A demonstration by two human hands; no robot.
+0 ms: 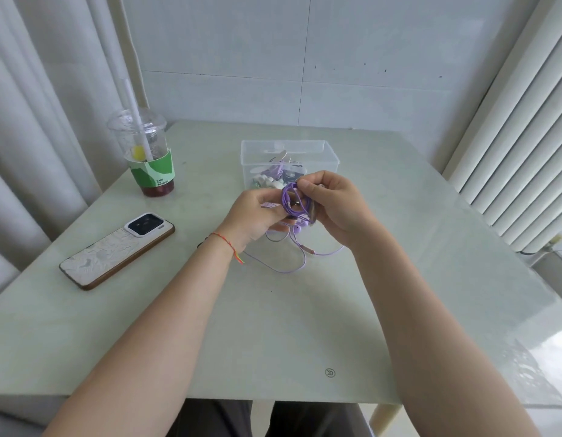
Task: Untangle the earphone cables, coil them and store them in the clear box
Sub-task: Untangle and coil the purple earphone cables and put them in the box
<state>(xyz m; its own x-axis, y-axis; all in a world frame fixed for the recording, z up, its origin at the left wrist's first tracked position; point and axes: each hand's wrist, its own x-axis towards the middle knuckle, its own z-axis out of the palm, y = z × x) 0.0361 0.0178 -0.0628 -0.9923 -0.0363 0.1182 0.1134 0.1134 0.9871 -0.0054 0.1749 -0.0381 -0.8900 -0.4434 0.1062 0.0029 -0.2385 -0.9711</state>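
A purple earphone cable (292, 200) is held above the table between both hands, partly wound into loops. My left hand (252, 216) grips the looped bundle from the left. My right hand (333, 205) pinches the cable at the top of the loops with thumb and forefinger. The loose tail of the cable hangs down and lies on the table (304, 310) in front of the hands, with purple earbuds just under the bundle. Behind the hands stands the clear box (331, 159), open on top, holding several coiled earphones in white, purple and dark colours.
A plastic cup (147, 152) with a straw and a green sleeve stands at the back left. A phone (115, 250) in a white case lies face down on the left. Curtains hang on the left, a radiator stands on the right.
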